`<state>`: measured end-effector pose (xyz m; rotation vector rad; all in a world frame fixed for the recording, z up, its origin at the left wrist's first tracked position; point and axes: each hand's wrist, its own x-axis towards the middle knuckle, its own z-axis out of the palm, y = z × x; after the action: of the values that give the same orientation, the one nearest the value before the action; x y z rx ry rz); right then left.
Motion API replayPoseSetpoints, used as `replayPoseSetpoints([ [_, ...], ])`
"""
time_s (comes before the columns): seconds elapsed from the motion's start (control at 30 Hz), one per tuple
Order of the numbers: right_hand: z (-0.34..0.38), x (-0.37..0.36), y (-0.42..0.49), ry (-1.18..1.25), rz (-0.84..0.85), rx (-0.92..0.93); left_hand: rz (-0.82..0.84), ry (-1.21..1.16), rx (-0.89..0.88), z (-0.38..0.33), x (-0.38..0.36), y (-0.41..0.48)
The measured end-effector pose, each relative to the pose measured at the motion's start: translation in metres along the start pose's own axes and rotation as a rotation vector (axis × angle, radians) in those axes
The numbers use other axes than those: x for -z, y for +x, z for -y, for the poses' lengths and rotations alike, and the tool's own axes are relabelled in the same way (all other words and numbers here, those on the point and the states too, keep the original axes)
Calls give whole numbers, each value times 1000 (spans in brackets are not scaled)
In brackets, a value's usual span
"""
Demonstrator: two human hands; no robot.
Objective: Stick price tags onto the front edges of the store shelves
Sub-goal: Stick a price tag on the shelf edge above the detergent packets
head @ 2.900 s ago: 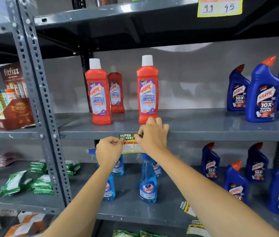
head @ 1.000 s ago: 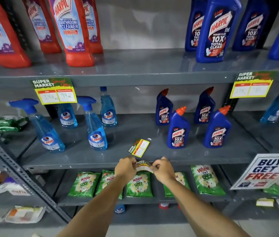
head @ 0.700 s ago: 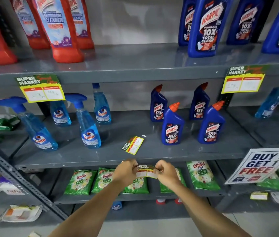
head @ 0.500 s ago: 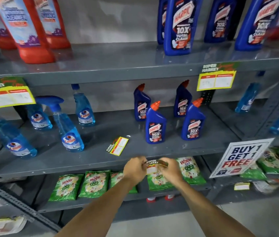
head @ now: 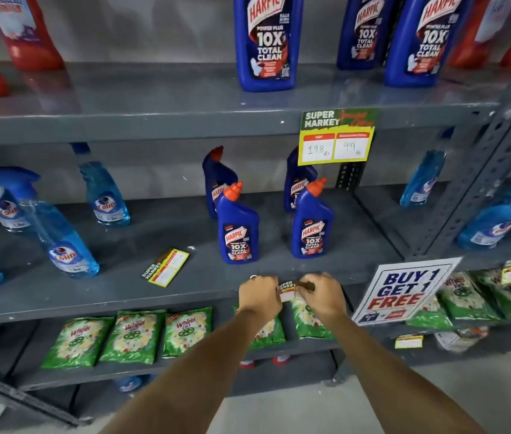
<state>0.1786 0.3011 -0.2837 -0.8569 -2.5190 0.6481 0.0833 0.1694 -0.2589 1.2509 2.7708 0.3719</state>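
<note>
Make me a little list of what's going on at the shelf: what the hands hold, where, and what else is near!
Left hand: pinching the left end of the small price tag
Right hand: pinching its right end
Where: at the front edge of the middle shelf, below the blue Harpic bottles
Spare tag: lying flat on that shelf
Hung tag: on the shelf edge above, reading 198 and 99
Sign: "Buy 1 Get 1 Free", to the right
Below: green Wheel packets
</note>
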Motion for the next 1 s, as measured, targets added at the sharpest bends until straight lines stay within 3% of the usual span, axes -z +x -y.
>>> replayPoseSetpoints([
  [0.27, -7, -1, 9, -306, 16, 205, 38, 102, 28, -7, -8, 15],
  [0.37, -16, 4, 9, -436, -22, 205, 60, 206, 25, -11, -4, 23],
  [0.5, -27, 8, 15, -467, -44, 189, 95, 318, 15, -7, 6, 28],
  [0.8, -26, 13, 7, -509, -57, 244, 77, 331, -32, 7, 4, 18],
  [1.0, -24, 17, 12, -252, 23, 98, -21, 128, -247, 46, 2, 4],
])
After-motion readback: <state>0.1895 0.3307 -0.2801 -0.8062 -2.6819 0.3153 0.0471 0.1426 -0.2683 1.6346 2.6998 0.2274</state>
